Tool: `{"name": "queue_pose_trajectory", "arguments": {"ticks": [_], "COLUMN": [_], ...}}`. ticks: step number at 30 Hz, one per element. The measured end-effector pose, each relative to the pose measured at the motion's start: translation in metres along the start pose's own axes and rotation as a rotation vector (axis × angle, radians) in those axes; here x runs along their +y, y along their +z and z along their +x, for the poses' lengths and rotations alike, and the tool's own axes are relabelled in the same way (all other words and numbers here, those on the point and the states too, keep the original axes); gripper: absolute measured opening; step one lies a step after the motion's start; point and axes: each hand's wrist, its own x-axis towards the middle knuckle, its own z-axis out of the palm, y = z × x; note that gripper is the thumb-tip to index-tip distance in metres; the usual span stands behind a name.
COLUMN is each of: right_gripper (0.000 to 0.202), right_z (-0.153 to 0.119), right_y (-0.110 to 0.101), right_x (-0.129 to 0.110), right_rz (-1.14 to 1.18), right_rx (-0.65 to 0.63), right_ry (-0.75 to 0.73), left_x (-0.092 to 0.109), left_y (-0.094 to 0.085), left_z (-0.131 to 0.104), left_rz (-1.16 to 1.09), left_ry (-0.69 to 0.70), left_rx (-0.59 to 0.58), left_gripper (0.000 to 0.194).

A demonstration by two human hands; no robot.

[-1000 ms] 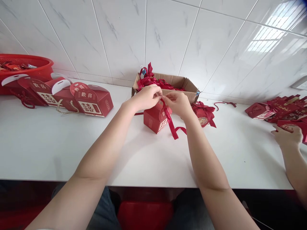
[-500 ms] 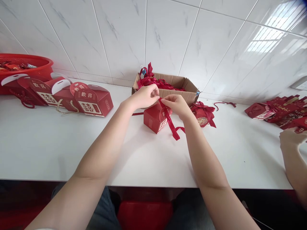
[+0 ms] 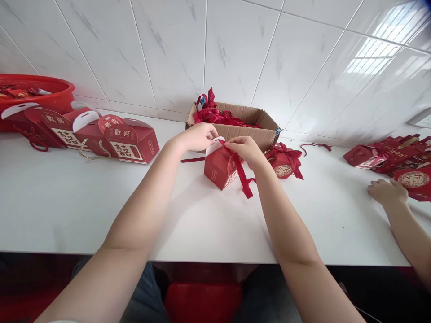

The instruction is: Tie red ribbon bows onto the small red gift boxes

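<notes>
A small red gift box (image 3: 217, 169) with a white-edged top flap stands on the table in front of me. A dark red ribbon (image 3: 241, 176) runs over its top and hangs down the right side. My right hand (image 3: 244, 148) pinches this ribbon at the top of the box. My left hand (image 3: 204, 137) is at the upper left of the box, fingers curled; what they hold, if anything, is hidden. Left of the box a ribbon end (image 3: 192, 160) sticks out below that hand. A red box with a bow (image 3: 286, 161) stands beside my right forearm.
Behind the box is a cardboard carton (image 3: 240, 132) full of red ribbons. Several red boxes (image 3: 129, 143) stand at left, near a red basket (image 3: 62, 87) of wrapped items. At right, another person's hand (image 3: 387, 193) rests near more red boxes (image 3: 412, 179). Ribbon scraps (image 3: 321, 146) lie by the wall.
My left hand has drawn slightly left and away from the ribbon at the top, uncovering the white flap. The box has shifted slightly right. The other person's hand has moved left onto the table.
</notes>
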Motion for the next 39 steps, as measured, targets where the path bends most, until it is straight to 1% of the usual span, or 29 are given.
{"name": "queue_pose_trajectory", "arguments": {"ticks": [5,9,13,18,20,24,26,29,31,34,36,37,39], "right_gripper": [0.012,0.012,0.015,0.019,0.021,0.020,0.019,0.019,0.021,0.023,0.023,0.023,0.029], "right_z": [0.000,0.002,0.005,0.007,0.007,0.009,0.010,0.012,0.012,0.011,0.008,0.007,0.003], "right_y": [0.001,0.002,0.003,0.005,0.006,0.008,0.009,0.009,0.008,0.002,-0.004,-0.007,-0.012], "right_x": [0.001,0.003,0.005,0.009,0.010,0.011,0.012,0.014,0.014,0.012,0.009,0.008,0.007], "right_rz": [-0.006,-0.037,-0.047,-0.068,-0.067,-0.103,-0.133,-0.192,-0.208,-0.150,-0.093,-0.067,-0.009], "right_rx": [0.005,0.014,0.042,0.049,0.044,0.044,0.042,0.048,0.062,0.092,0.094,0.077,-0.016], "right_ry": [-0.001,-0.003,-0.027,-0.056,-0.081,-0.114,-0.121,-0.140,-0.161,-0.195,-0.239,-0.276,-0.359], "left_x": [0.001,0.001,0.003,0.008,0.008,0.004,0.002,0.002,0.005,0.014,0.019,0.021,0.024], "left_y": [0.001,0.000,-0.001,-0.001,0.000,0.002,0.004,0.005,0.005,0.001,-0.004,-0.007,-0.012], "left_z": [0.000,-0.001,-0.002,-0.005,-0.005,-0.001,0.001,0.003,0.002,-0.002,-0.007,-0.009,-0.013], "left_rz": [-0.010,0.003,0.018,0.042,0.006,-0.149,-0.144,-0.068,-0.108,-0.350,-0.513,-0.569,-0.638], "left_ry": [0.021,0.026,0.042,0.027,0.019,-0.005,-0.019,-0.019,-0.013,-0.007,0.027,0.050,0.089], "left_rx": [-0.028,-0.034,-0.043,-0.048,-0.059,-0.088,-0.082,-0.043,0.010,0.126,0.205,0.238,0.290], "left_gripper": [0.032,0.030,0.028,0.028,0.028,0.021,0.017,0.009,0.006,0.008,0.007,0.008,0.009]}}
